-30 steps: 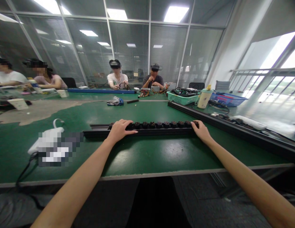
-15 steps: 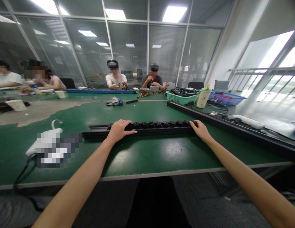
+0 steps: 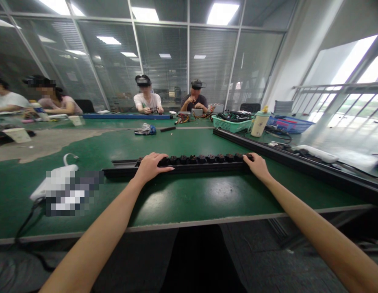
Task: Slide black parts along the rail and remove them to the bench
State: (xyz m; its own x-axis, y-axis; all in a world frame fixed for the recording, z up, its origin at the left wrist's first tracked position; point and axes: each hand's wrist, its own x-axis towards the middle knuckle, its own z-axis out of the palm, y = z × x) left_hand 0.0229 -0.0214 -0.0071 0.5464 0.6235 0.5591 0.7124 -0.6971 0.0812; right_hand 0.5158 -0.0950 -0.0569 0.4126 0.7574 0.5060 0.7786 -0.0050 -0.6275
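Note:
A long black rail point(image 3: 189, 169) lies across the green workbench in front of me, with a row of several dark round-topped connectors along its top. My left hand point(image 3: 150, 167) curls over the rail near its left end, fingers on the first connectors. My right hand point(image 3: 257, 166) grips the rail's right end, with fingertips over the last connector. Both my forearms reach out bare from the bench's near edge.
A second black rail point(image 3: 286, 156) runs along the bench at right. Beyond stand a green basket of cables point(image 3: 230, 125), a bottle point(image 3: 259, 124) and a blue basket point(image 3: 288, 125). A pixelated white object point(image 3: 64, 191) lies at left. Several people sit along the far side.
The view has shifted slightly, so the room drifts a little left in the picture. My hands stay on the rail, which has not visibly moved relative to them.

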